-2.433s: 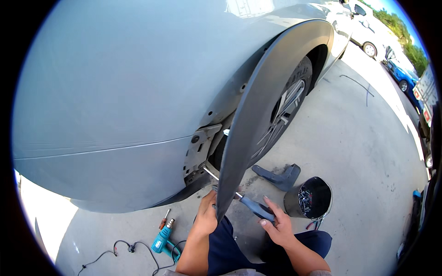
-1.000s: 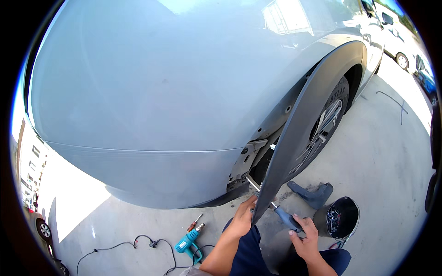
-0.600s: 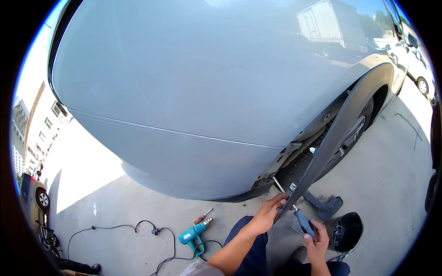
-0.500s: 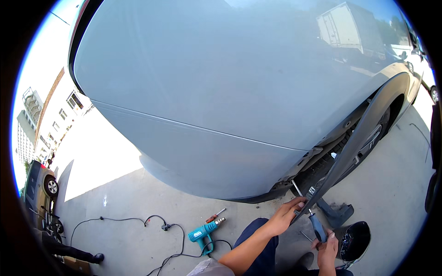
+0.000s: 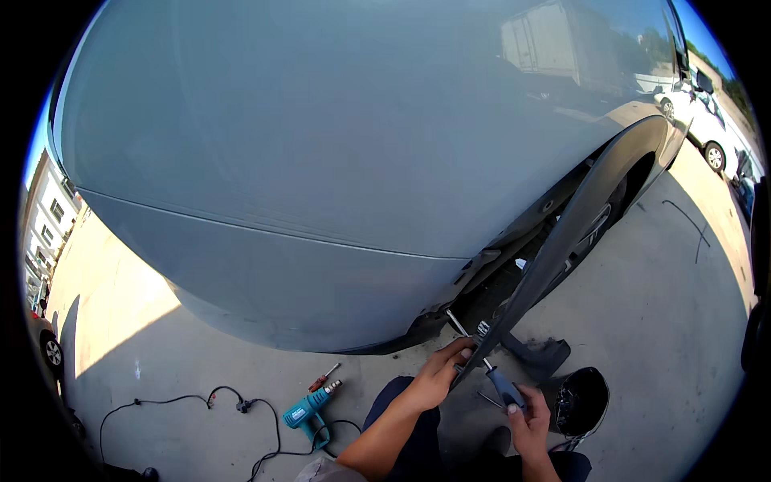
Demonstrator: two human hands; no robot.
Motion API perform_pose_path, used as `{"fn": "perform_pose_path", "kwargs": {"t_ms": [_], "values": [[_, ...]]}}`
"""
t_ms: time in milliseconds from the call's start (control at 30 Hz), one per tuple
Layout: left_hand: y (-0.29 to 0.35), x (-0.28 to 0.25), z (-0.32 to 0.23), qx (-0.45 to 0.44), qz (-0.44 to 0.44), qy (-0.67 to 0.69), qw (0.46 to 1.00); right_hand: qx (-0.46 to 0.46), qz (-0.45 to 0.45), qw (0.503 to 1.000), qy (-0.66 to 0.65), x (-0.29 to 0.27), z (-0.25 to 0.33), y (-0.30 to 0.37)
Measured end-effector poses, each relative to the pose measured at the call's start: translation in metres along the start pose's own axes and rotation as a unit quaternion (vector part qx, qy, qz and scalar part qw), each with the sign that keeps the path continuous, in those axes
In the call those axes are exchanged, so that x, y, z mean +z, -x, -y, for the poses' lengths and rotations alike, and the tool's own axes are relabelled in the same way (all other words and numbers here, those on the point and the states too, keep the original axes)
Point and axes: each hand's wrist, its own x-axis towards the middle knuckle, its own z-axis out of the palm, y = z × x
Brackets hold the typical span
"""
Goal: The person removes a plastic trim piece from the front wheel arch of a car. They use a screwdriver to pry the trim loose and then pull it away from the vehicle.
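The dark plastic wheel-arch trim [image 5: 554, 249] stands away from the grey car body along its lower stretch. My left hand [image 5: 438, 373] is closed on the trim's lower end, fingers on the side facing the car. In my right hand [image 5: 530, 422] is a screwdriver [image 5: 506, 387] with a blue-grey handle, its metal shaft pointing up to the trim. A metal rod [image 5: 457, 323] shows on the trim's car side; whether it belongs to the screwdriver is hidden. A thin dark rod [image 5: 488, 399] sticks out beside my right fingers.
The car's grey bumper [image 5: 265, 273] fills the upper middle. A teal heat gun [image 5: 309, 414] with a black cord and an orange-handled screwdriver [image 5: 325, 376] lie on the concrete at left. A black bucket [image 5: 604, 402] and a dark plastic piece [image 5: 546, 357] are at right.
The view has swung to the right, so the car, hands and tools appear further left. Both hands keep their holds on the trim and the screwdriver.
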Motion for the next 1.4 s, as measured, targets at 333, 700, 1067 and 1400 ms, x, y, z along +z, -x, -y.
{"fn": "perform_pose_path", "kwargs": {"t_ms": [333, 700, 1067, 1400], "values": [[-0.002, 0.005, 0.012, 0.040, 0.004, 0.012, 0.999, 0.095, 0.087, 0.986, -0.107, -0.013, -0.009, -0.003], [-0.002, 0.001, 0.007, 0.016, 0.017, 0.004, 1.000, 0.126, 0.093, 0.977, -0.148, -0.015, -0.014, -0.001], [-0.005, 0.000, 0.007, 0.023, 0.023, 0.018, 0.999, -0.019, 0.094, 0.995, -0.036, -0.018, -0.024, 0.000], [-0.004, -0.001, 0.005, 0.010, 0.022, 0.015, 1.000, 0.070, 0.103, 0.977, -0.172, -0.012, -0.020, 0.005]]}}
